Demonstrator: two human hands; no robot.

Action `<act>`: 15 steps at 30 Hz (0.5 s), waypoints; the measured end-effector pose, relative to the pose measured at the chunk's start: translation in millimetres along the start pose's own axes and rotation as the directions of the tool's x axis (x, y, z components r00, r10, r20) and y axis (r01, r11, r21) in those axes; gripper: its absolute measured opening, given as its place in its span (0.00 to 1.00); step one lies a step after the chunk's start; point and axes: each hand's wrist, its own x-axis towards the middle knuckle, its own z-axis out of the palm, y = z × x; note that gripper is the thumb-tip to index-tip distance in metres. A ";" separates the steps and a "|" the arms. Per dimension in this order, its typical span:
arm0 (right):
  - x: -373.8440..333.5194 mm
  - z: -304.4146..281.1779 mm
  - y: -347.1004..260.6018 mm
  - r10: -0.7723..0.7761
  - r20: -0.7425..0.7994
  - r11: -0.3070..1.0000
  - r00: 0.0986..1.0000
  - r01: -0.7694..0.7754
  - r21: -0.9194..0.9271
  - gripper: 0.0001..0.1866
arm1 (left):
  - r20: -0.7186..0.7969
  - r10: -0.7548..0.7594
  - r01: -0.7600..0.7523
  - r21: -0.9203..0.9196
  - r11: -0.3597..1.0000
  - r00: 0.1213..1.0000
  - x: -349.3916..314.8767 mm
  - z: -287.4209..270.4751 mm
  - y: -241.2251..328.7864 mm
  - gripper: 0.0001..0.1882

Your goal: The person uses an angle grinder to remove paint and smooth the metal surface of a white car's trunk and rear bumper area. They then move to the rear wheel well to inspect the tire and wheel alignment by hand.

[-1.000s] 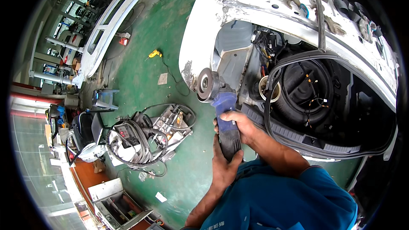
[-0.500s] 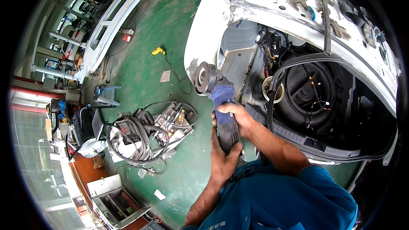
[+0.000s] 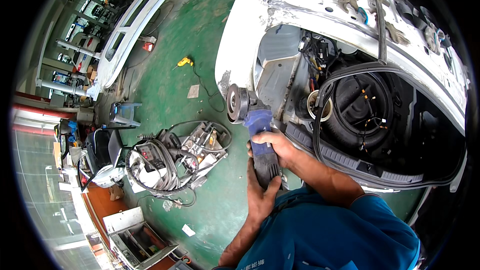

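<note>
I hold a blue and black angle grinder (image 3: pixel 260 122) in front of me, its round disc (image 3: pixel 232 104) pointing away near the car body's left edge. My right hand (image 3: pixel 276 146) wraps the blue front of the grinder's body. Around the dark rear end, my left hand (image 3: pixel 260 195) is closed from the near side. The white car body (image 3: pixel 245 35) has a bare, scraped grey patch close to the disc. A small gap seems to lie between disc and panel, though I cannot tell for certain.
The open trunk holds a black spare wheel (image 3: pixel 355 105), wiring and a loose rubber seal (image 3: pixel 320 120). A cart with coiled cables (image 3: pixel 172 157) stands left. Beyond are a yellow drill (image 3: pixel 184 62) with its cord and a stool (image 3: pixel 125 113). An open toolbox (image 3: pixel 135 240) sits at lower left.
The grinder and both hands have shifted slightly left, and its disc sits a little lower. My grip on it is unchanged.
</note>
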 end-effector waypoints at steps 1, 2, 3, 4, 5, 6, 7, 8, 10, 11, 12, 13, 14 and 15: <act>-0.7 1.3 0.8 0.001 -0.005 1.000 1.000 -0.001 0.001 0.19 | -0.009 0.030 -0.030 0.014 0.999 1.000 -0.5 -0.6 -3.3 0.50; -1.2 2.7 0.5 -0.005 -0.002 1.000 1.000 0.005 -0.007 0.19 | -0.018 0.060 -0.059 0.028 0.998 0.998 0.2 -1.1 -9.9 0.50; -1.4 4.0 -0.8 -0.011 0.002 1.000 1.000 0.011 -0.014 0.19 | -0.026 0.090 -0.089 0.042 0.995 0.996 0.6 -1.4 -14.6 0.50; -1.3 4.2 -2.1 -0.019 0.002 1.000 1.000 0.019 -0.023 0.19 | -0.034 0.126 -0.124 0.055 0.991 0.991 1.8 -1.0 -16.7 0.51; -0.6 3.6 -2.7 -0.016 0.002 1.000 1.000 0.016 -0.025 0.19 | -0.042 0.162 -0.159 0.069 0.985 0.986 3.7 -0.4 -17.8 0.51; 0.2 2.6 -3.1 -0.013 0.001 1.000 1.000 0.013 -0.028 0.19 | -0.049 0.198 -0.193 0.083 0.978 0.979 4.7 0.3 -18.3 0.51; 0.3 2.3 -3.1 -0.009 0.003 0.999 1.000 0.009 -0.031 0.20 | -0.038 0.147 -0.145 0.044 0.988 0.988 3.9 1.0 -17.7 0.52; -0.6 1.9 -3.3 0.000 -0.005 0.999 1.000 -0.001 -0.044 0.20 | -0.025 0.097 -0.097 0.006 0.995 0.995 2.5 1.9 -16.3 0.52; -3.5 -0.9 -4.5 0.018 -0.023 0.997 1.000 -0.020 -0.072 0.20 | -0.007 0.034 -0.034 -0.039 0.999 0.999 -2.0 6.4 -8.5 0.52; -6.2 -3.0 -4.6 0.028 -0.039 0.998 0.999 -0.031 -0.060 0.20 | -0.004 0.021 -0.021 -0.047 0.999 1.000 -6.4 11.2 0.4 0.52; -10.2 -5.9 -3.6 0.039 -0.055 0.998 0.998 -0.042 -0.048 0.20 | 0.007 0.016 -0.016 -0.041 0.999 1.000 -8.3 12.8 2.6 0.52; -14.6 -9.6 -2.2 0.051 -0.072 0.998 0.996 -0.054 -0.038 0.20 | 0.020 0.011 -0.011 -0.038 0.999 1.000 -10.2 14.7 4.0 0.52; -18.4 -13.9 -0.5 0.025 -0.068 0.999 0.997 -0.028 -0.037 0.19 | 0.041 0.015 -0.014 -0.021 1.000 0.999 -11.1 15.1 3.2 0.52; -21.4 -16.9 -0.1 0.025 -0.068 0.999 0.997 -0.027 -0.033 0.20 | 0.062 0.018 -0.017 -0.005 1.000 0.998 -12.0 15.5 2.2 0.52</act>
